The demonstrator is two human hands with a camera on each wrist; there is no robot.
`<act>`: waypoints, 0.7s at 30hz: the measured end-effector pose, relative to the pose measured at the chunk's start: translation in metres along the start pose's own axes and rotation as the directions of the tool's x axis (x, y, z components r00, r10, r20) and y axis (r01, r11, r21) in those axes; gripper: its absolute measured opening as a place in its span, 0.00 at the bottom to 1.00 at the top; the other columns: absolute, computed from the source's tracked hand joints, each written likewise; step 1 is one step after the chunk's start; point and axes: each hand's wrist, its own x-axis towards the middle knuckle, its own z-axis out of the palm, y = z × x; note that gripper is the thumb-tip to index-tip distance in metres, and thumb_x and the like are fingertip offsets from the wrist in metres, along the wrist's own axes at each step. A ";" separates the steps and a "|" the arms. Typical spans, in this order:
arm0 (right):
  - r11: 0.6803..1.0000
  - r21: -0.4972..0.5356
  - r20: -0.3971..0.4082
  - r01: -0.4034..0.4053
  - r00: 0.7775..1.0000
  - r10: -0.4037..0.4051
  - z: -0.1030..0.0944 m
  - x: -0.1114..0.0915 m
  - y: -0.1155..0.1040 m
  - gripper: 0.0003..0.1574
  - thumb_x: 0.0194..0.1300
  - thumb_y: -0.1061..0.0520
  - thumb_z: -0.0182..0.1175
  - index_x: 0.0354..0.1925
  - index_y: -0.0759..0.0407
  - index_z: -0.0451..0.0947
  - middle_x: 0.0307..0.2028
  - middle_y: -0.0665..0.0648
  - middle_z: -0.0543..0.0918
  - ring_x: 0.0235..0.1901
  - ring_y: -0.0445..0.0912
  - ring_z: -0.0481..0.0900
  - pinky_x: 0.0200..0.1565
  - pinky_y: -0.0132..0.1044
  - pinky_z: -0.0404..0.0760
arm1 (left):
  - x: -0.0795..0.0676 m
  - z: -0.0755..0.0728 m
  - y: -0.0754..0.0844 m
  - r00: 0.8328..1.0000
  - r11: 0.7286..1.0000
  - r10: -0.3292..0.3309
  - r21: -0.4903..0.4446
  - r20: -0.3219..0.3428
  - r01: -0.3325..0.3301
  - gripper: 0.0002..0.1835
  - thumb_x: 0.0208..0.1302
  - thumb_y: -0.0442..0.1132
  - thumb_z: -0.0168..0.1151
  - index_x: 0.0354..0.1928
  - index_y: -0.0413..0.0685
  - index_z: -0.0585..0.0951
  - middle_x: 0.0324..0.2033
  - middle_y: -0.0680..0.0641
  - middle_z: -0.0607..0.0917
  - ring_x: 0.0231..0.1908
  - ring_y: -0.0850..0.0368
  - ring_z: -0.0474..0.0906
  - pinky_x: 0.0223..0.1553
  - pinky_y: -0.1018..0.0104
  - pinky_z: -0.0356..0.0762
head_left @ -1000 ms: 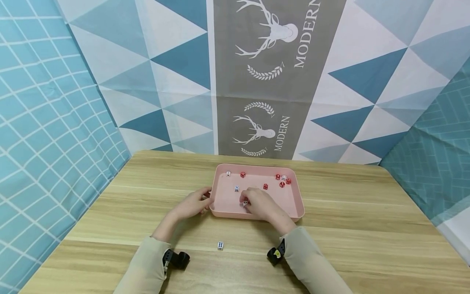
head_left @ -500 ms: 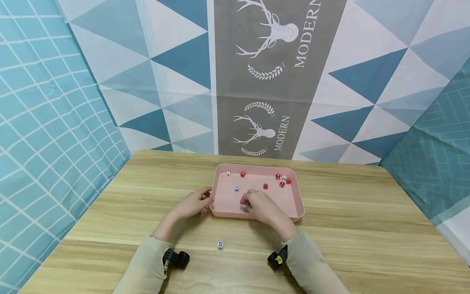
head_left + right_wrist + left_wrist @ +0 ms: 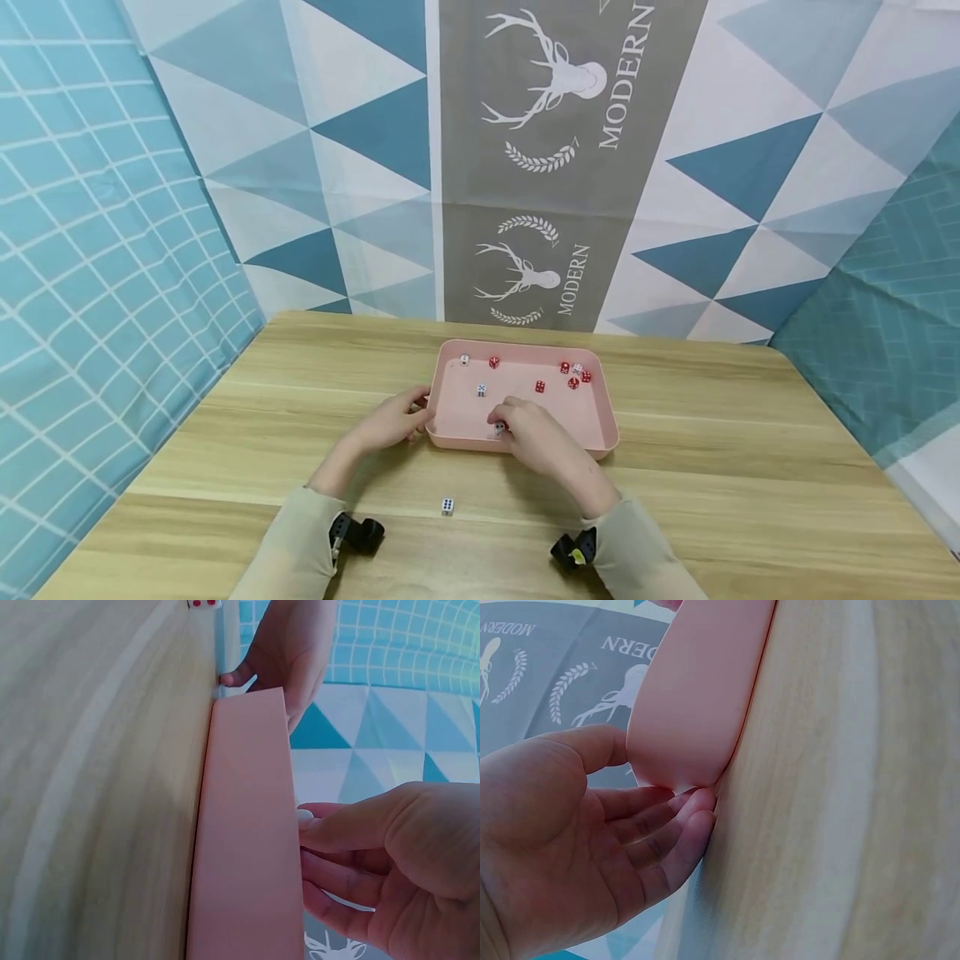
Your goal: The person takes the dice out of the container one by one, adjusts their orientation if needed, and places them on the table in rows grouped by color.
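A shallow pink tray point(image 3: 525, 442) stands on the wooden table, with several red and white dice in it. My left hand point(image 3: 393, 417) holds its left end; in the left wrist view the thumb point(image 3: 604, 748) is at the rim and the fingers bend against the outer wall. Over the tray's front part, my right hand point(image 3: 536, 433) pinches a white die point(image 3: 499, 427) between thumb and fingers. Only a bit of that white die point(image 3: 304, 815) shows above the wall in the right wrist view. Another white die point(image 3: 447, 506) lies on the table in front of the tray.
Inside the tray, a group of dice with a red die point(image 3: 573, 383) lies at the back right. A white die point(image 3: 482, 390) and a red die point(image 3: 540, 387) lie nearer the middle. A patterned cloth point(image 3: 525, 183) hangs behind the table point(image 3: 712, 467).
My right hand has drawn the pinched die slightly toward the tray's front wall. The head view has tilted a little. My left hand stays at the tray's left end.
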 end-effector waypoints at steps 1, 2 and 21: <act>1.000 -0.004 -0.004 0.004 1.000 -0.004 0.000 -0.001 -0.001 0.09 0.55 0.67 0.58 0.36 0.61 0.80 0.33 0.53 0.80 0.36 0.44 0.78 0.41 0.35 0.77 | 0.000 0.000 0.000 1.000 1.000 0.003 -0.001 -0.003 -0.003 0.22 0.66 0.37 0.49 0.61 0.37 0.65 0.42 0.41 0.75 0.22 0.56 0.70 0.24 0.66 0.72; 1.000 -0.010 -0.006 0.006 1.000 -0.006 -0.001 -0.002 -0.002 0.09 0.55 0.67 0.59 0.36 0.61 0.81 0.33 0.53 0.79 0.36 0.44 0.78 0.41 0.34 0.77 | 0.000 0.000 0.000 1.000 1.000 0.005 0.001 -0.004 -0.005 0.23 0.66 0.36 0.49 0.61 0.37 0.65 0.42 0.41 0.75 0.22 0.56 0.70 0.24 0.66 0.72; 0.993 -0.095 -0.032 0.071 0.997 -0.074 -0.004 -0.019 -0.013 0.04 0.53 0.63 0.62 0.31 0.56 0.79 0.30 0.49 0.76 0.30 0.39 0.75 0.37 0.32 0.76 | -0.002 0.001 -0.002 1.000 1.000 0.025 -0.012 0.005 -0.025 0.23 0.67 0.37 0.48 0.62 0.36 0.63 0.41 0.41 0.74 0.23 0.57 0.70 0.23 0.66 0.72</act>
